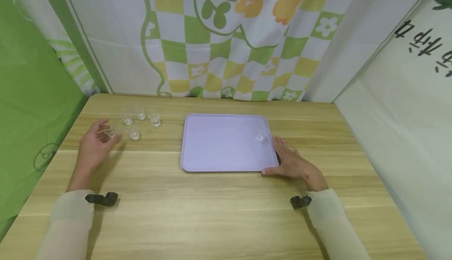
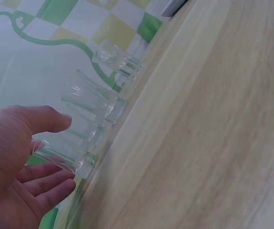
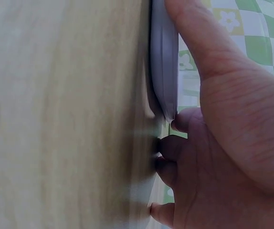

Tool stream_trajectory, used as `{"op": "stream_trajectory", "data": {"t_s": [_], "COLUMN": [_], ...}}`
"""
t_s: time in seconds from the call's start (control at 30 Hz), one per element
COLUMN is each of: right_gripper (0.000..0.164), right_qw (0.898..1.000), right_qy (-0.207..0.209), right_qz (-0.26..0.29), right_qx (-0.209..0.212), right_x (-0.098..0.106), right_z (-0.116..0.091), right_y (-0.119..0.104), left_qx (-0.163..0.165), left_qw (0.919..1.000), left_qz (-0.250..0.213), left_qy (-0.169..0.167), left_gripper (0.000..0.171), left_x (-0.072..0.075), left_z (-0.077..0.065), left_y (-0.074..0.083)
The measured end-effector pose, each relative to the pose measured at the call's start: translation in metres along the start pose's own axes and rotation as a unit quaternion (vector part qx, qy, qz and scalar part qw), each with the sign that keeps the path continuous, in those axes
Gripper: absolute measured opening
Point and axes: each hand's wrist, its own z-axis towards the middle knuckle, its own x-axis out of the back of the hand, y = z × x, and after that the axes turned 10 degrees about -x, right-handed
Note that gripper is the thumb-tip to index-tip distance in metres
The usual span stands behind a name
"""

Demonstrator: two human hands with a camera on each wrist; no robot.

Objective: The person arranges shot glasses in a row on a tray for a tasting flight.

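Note:
My left hand [image 1: 94, 142] is around a clear shot glass [image 2: 63, 155] at the left of the table. In the left wrist view the fingers pass behind the glass, and the thumb stands apart from it. Several more shot glasses [image 1: 134, 134] stand upright just right of that hand. My right hand [image 1: 291, 162] rests at the near right corner of a lilac tray [image 1: 226, 142], its thumb along the front rim and its fingers beside the right edge. One shot glass [image 1: 260, 137] is on the tray near its right side.
The wooden table [image 1: 197, 213] extends to a checked, flowered curtain [image 1: 229, 55] at the back. A green cloth [image 1: 31, 95] hangs on the left and a white sheet with writing [image 1: 399, 107] on the right. Dark straps with small devices [image 1: 102, 199] sit at both wrists.

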Motion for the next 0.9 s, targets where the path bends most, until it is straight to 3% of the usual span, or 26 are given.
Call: {"op": "stream_trajectory", "data": {"t_s": [0.33, 0.9], "right_gripper": [0.130, 0.129], "right_qw": [1.000, 1.000], "right_qy": [-0.005, -0.009], "right_qz": [0.001, 0.004], "right_qx": [-0.004, -0.002], "right_x": [-0.0006, -0.0009], "right_z": [0.0018, 0.0021], "right_y": [-0.0001, 0.0022], "left_qx": [0.012, 0.003], "left_qw": [0.9999, 0.9997], "left_qz": [0.009, 0.024], "left_qy": [-0.007, -0.006], "left_gripper": [0.070, 0.062], "left_x": [-0.0018, -0.0018], "left_z": [-0.0003, -0.0001], "left_y": [-0.0035, -0.0035]}}
